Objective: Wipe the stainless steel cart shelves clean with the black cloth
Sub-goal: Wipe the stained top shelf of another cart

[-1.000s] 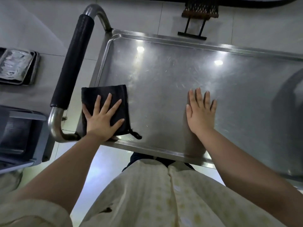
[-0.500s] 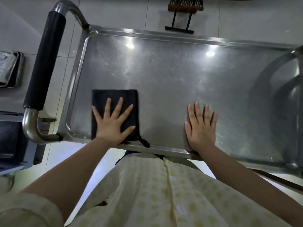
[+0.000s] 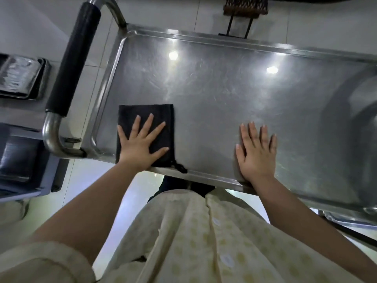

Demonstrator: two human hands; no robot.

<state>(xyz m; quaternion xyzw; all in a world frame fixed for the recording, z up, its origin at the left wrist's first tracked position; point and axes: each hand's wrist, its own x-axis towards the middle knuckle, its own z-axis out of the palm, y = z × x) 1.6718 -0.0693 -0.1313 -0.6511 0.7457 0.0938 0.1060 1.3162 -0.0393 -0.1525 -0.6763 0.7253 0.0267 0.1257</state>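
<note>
A folded black cloth (image 3: 155, 115) lies flat on the stainless steel cart's top shelf (image 3: 224, 94), near its front left corner. My left hand (image 3: 140, 144) presses on the cloth with fingers spread and straight. My right hand (image 3: 255, 152) rests flat on the bare shelf to the right, its heel at the front rim. A short black loop of the cloth hangs over the front rim. The lower shelves are hidden under the top one.
The cart's handle (image 3: 73, 60), with a black grip, rises at the left end. A metal tray (image 3: 18, 76) and a dark bin (image 3: 22, 160) stand on the floor to the left. A woven stand (image 3: 244, 9) sits beyond the cart's far rim.
My left hand has slid the cloth to the right, away from the shelf's left rim. My right hand keeps its place on the shelf. The view has shifted over the cart.
</note>
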